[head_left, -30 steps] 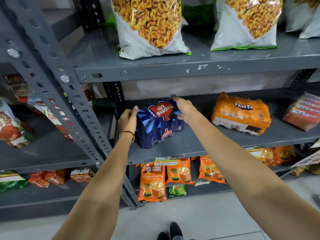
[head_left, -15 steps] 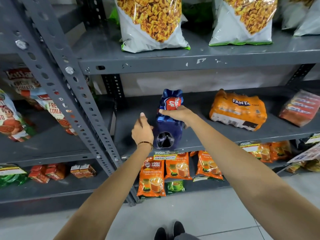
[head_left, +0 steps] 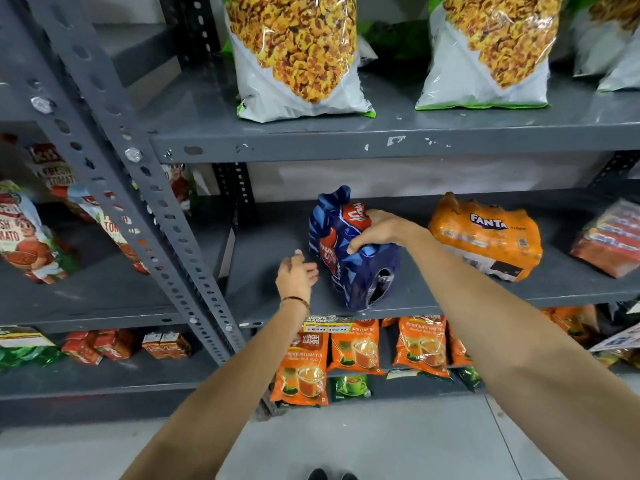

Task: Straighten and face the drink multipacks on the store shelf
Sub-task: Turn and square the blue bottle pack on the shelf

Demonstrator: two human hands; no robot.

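Since a moment ago we have swung the blue multipack (head_left: 349,251) end-on. Our right hand (head_left: 377,230) clasps its top; our left hand (head_left: 297,275) hovers released beside it on the middle shelf (head_left: 270,271), left of the Fanta multipack (head_left: 485,233).

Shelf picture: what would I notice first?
Probably the shiny dark blue plastic-wrapped drink multipack, mid-shelf, gripped on top by the right hand, while the left hand hovers beside it. Next, the bright orange Fanta multipack lying to its right.
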